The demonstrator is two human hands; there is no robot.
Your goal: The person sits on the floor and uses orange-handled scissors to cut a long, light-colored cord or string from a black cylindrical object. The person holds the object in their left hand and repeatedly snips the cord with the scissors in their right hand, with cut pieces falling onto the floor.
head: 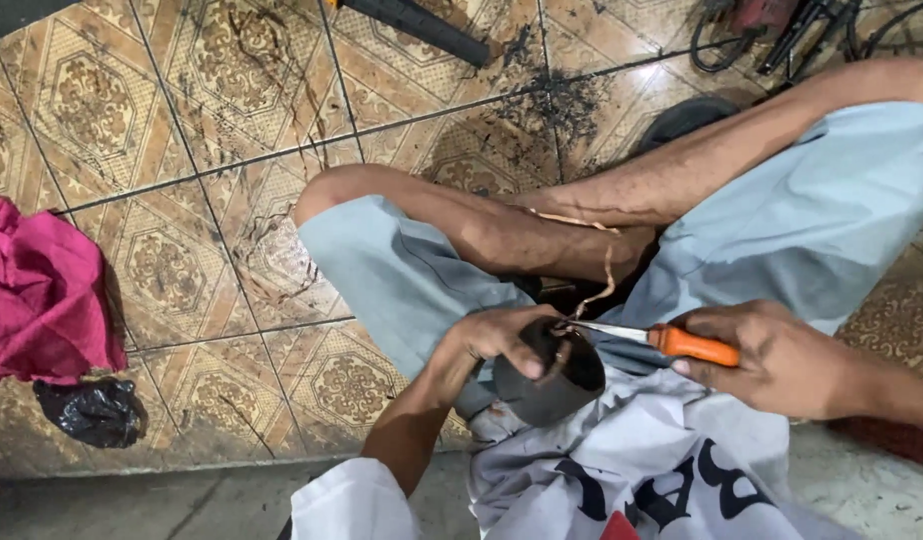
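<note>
Here, in the head view, the left hand point(497, 340) is closed around a dark round cup-shaped part point(554, 382) held over the lap. The right hand point(777, 358) grips an orange-handled screwdriver point(662, 340), its tip at the part's rim. A pink cloth point(42, 295) lies at the tiled floor's point(182, 150) left edge.

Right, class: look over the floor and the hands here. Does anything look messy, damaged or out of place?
Yes. Dark debris is scattered over the patterned tile floor. A crumpled pink cloth and a black bag lie loose on it. A thin peeled strip curls up from the dark round part.
</note>
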